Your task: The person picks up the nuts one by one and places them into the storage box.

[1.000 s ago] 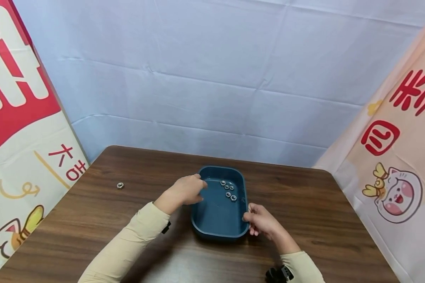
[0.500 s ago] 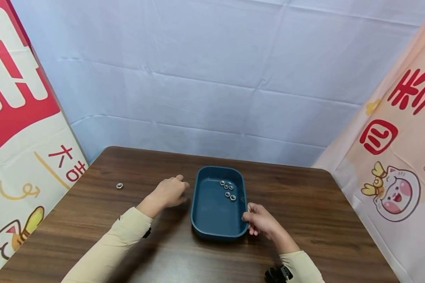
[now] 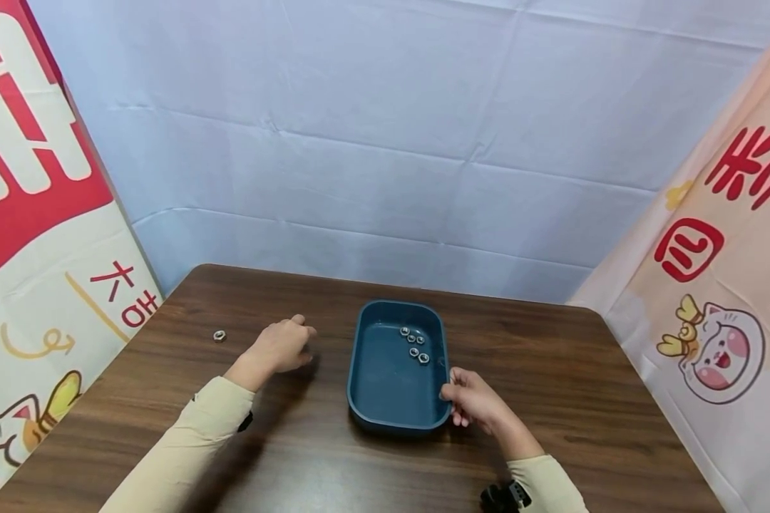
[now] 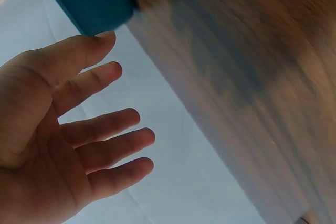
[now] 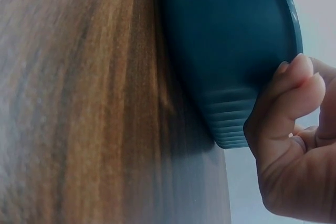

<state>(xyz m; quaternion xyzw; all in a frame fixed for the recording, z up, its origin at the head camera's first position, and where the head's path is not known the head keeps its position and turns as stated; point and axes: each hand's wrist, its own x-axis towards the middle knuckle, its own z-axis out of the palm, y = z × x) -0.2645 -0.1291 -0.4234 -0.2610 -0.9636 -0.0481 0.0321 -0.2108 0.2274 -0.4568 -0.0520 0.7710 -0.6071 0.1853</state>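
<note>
Sleeves of pale cream cloth come in from the near edge of the dark wood counter (image 3: 552, 370), one on each arm, and a black strap shows at the right wrist.

Nearest is the right hand (image 3: 471, 399), set at the near right corner of the blue tray (image 3: 385, 385). Its fingers (image 5: 294, 85) are curled against the tray's outer wall just under the rim, thumb side toward the rim, so the hand holds that corner; the right wrist view shows the fingertips pressed on the ribbed blue corner with the wood grain running below it.

The tray stands flat on the counter about midway across it, long side running away from the person. Five small metal nuts (image 3: 413, 343) lie inside it in a loose cluster toward its far right part, close to one another.

Left of the tray, well clear of its rim, the left hand (image 3: 282, 345) hangs just above the wood with nothing in it. In the left wrist view its fingers (image 4: 105, 124) are straight and spread apart, palm bare, with a corner of the tray beyond the fingertips.

Farther left and a little farther back, a single metal nut (image 3: 219, 335) lies alone on the counter, apart from the left hand.

Behind the counter hangs a creased pale blue cloth (image 3: 385, 142), with printed banners (image 3: 32, 214) leaning in at both sides.
</note>
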